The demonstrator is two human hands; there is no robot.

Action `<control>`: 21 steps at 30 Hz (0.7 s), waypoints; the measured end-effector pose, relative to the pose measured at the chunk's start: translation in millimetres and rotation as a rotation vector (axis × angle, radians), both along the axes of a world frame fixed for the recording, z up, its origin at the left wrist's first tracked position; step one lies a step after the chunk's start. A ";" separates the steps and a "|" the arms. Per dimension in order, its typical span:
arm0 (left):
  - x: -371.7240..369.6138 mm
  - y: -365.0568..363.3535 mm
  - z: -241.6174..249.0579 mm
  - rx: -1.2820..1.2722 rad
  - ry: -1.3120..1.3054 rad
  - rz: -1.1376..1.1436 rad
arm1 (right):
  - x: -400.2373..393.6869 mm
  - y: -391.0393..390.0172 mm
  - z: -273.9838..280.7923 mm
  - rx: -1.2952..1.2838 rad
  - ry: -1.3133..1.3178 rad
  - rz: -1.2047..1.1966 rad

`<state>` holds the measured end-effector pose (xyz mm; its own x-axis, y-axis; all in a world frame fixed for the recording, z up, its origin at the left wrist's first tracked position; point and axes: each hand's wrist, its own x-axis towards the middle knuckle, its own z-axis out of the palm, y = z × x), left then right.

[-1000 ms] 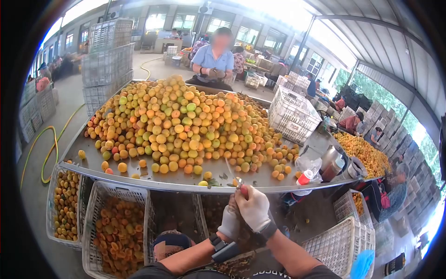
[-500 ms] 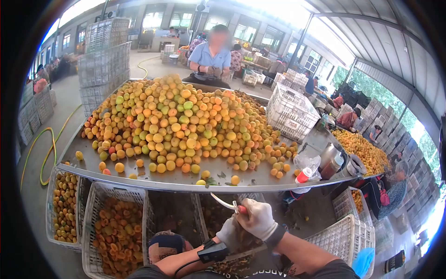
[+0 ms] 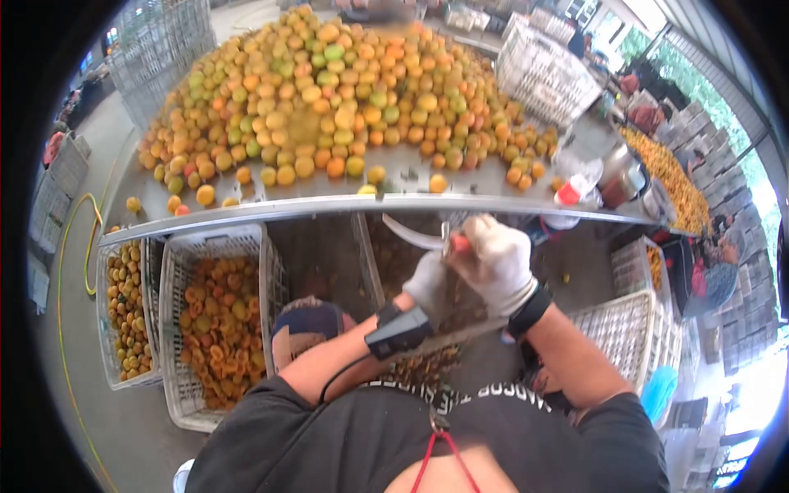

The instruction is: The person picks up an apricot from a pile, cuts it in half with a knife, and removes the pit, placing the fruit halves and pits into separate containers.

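Observation:
My right hand (image 3: 496,261), in a white glove, is closed around the red handle of a curved knife (image 3: 408,233). Its pale blade points left, just below the edge of the metal table (image 3: 312,205). My left hand (image 3: 427,281), also gloved, is close beside the right one, low and to its left. Its fingers are hidden, so whether it holds anything does not show. Beyond both hands, a big heap of yellow-orange apricots (image 3: 329,107) with some green ones covers the table. A few single apricots (image 3: 438,182) lie near the front edge.
Left of my knees, one white crate (image 3: 215,238) holds cut apricots and another crate (image 3: 105,312) whole ones. A white crate (image 3: 546,74) stands on the table's right, near a bottle with a red cap (image 3: 569,194). Stacked crates (image 3: 616,329) are by my right elbow.
The view has tilted downward, so the table and heap sit higher and my torso shows. My right hand still grips the knife, and both hands remain close together.

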<state>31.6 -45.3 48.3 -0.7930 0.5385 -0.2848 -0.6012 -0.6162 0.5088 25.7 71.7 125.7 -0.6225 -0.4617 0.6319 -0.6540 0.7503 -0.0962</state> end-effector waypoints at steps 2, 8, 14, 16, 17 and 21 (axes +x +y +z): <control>4.7 -1.3 30.4 0.060 -0.174 0.073 | 4.6 2.2 -2.2 -0.030 -0.044 0.011; -16.0 -14.9 7.3 0.089 0.027 -0.024 | 18.4 1.6 2.7 -0.195 -0.229 -0.034; -9.4 -18.9 24.4 0.124 0.432 -0.113 | 23.1 17.5 17.8 -0.143 -0.355 -0.087; -16.5 -8.8 7.9 0.090 0.476 -0.098 | 24.2 21.5 15.5 -0.103 -0.380 -0.079; -15.3 -6.4 5.3 0.111 0.444 -0.090 | 26.6 21.9 14.6 -0.103 -0.383 -0.083; 3.0 -12.9 30.6 -0.105 0.259 0.029 | 36.2 22.1 7.5 -0.072 -0.374 -0.125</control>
